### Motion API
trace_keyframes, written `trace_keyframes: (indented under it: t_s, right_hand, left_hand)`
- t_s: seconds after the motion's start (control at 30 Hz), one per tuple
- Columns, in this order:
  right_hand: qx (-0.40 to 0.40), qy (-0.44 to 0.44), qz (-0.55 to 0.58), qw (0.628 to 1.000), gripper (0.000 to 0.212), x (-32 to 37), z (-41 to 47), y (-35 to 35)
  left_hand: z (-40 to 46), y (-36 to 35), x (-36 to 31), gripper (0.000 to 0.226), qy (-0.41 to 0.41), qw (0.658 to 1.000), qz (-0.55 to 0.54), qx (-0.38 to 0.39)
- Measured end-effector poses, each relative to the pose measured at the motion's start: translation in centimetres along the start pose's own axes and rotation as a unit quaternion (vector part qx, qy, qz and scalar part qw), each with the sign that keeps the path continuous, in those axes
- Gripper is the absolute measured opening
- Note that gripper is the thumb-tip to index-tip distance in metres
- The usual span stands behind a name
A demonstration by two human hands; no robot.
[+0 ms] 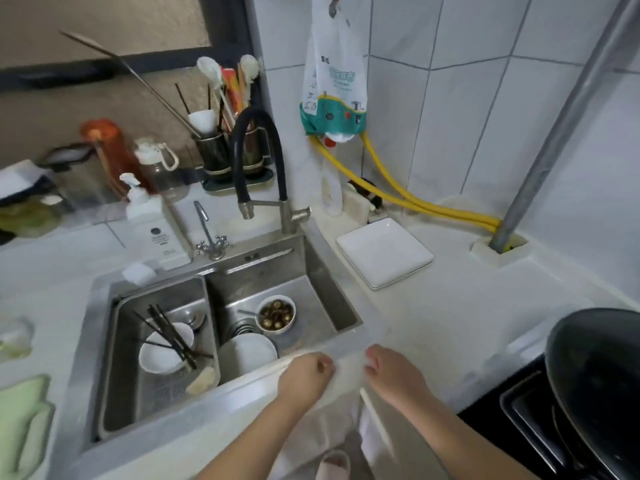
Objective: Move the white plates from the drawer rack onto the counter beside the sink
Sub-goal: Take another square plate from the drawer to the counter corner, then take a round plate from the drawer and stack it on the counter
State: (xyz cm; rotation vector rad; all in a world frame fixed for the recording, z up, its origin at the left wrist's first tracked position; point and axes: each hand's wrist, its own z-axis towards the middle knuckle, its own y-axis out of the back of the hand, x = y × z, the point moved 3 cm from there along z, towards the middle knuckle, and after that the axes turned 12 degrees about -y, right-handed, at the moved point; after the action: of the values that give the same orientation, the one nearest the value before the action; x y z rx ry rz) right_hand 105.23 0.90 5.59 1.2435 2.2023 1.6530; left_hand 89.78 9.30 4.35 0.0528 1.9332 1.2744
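A stack of square white plates (384,257) lies on the counter (450,313) just right of the sink (322,271). At the counter's front edge my left hand (304,375) and my right hand (394,372) are close together, fingers curled. Each grips one side of a white plate (348,370), which is smeared by motion blur, so its shape is unclear. The drawer rack is out of sight below the counter edge.
The sink holds white bowls (162,351), dark chopsticks and a bowl of brown food (277,315). A black faucet (259,168) and a soap dispenser (152,230) stand behind it. A dark wok (595,382) sits at the right edge, with a metal pipe (554,133) behind.
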Motion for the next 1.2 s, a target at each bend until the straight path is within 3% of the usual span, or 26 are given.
trace_keyframes:
  t_s: [0.37,0.63,0.77,0.9,1.2]
  right_hand:
    - [0.050,0.092,-0.013,0.994,0.031,5.0,-8.4,-8.9]
    - [0.119,0.123,-0.081,0.982,0.033,8.4,-16.7,-17.0]
    - [0.147,0.147,-0.090,0.974,0.012,10.2,-22.0,-21.0]
    - [0.174,0.154,-0.097,0.968,0.031,11.9,-26.4,-25.0]
    - [0.205,0.239,-0.184,0.931,0.026,16.0,-31.5,-31.2]
  left_hand:
    - [-14.4,-0.4,6.8,0.028,0.103,0.993,-0.050,-0.030]
    - [-27.6,-0.9,14.2,0.029,0.198,0.978,-0.066,-0.026]
    - [-34.9,-1.0,17.6,0.026,0.249,0.963,-0.095,-0.038]
    - [-41.0,-1.1,20.6,0.027,0.273,0.956,-0.094,-0.047]
    - [-50.2,-1.3,24.7,0.024,0.372,0.912,-0.151,-0.083]
